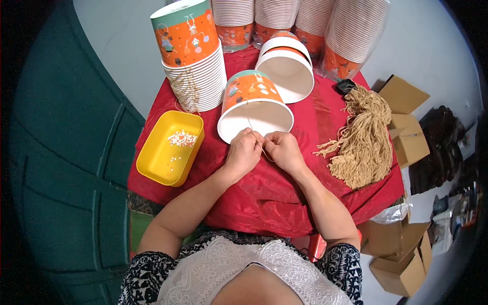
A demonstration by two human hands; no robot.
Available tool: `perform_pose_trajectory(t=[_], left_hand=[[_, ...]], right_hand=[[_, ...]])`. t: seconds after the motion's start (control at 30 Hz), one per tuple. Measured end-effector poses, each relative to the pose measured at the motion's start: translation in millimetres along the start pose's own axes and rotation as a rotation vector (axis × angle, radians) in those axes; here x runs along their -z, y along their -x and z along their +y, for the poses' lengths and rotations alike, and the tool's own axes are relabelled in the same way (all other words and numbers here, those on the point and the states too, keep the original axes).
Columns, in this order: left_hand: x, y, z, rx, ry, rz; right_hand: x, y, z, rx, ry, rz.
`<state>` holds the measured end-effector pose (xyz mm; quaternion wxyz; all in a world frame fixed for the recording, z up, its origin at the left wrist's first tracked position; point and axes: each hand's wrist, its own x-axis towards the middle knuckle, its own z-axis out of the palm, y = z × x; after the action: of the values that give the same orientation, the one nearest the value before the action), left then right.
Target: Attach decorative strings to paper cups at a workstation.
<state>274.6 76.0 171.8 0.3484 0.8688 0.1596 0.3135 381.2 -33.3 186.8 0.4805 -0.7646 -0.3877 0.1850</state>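
An orange paper bucket (251,90) with a green band lies on its side, its white open mouth turned toward me. A tan string (249,114) runs over its rim down to my hands. My left hand (245,147) and my right hand (284,151) meet just in front of the rim, fingers pinched on the string, whose end loops below them. Left of the bucket stands a yellow tub (155,157) with small white and orange beads (182,138) in it. On the right lies a big bundle of tan strings (363,137).
Behind the yellow tub rises a stack of buckets (195,81) with strings hanging down its side. Two more buckets (290,76) lie behind the middle one. Wrapped stacks (356,30) line the back of the red cloth (264,203). Cardboard boxes (401,264) sit on the floor to the right.
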Motion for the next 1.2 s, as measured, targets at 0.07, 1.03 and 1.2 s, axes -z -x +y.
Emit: perform_pose_trajectory(t=[0.07,1.03,1.2], left_hand=[[1,-1,-1,0.023,0.014,0.017],[2,-3,-2,0.141,0.083,-0.009],[1,-3,-4,0.134,0.089,-0.010]], right_hand=[[-1,2,-2,0.028,0.042,0.012],[-1,10,-6,0.200,0.226,0.080],[-5,10,-3,0.249,0.356,0.125]])
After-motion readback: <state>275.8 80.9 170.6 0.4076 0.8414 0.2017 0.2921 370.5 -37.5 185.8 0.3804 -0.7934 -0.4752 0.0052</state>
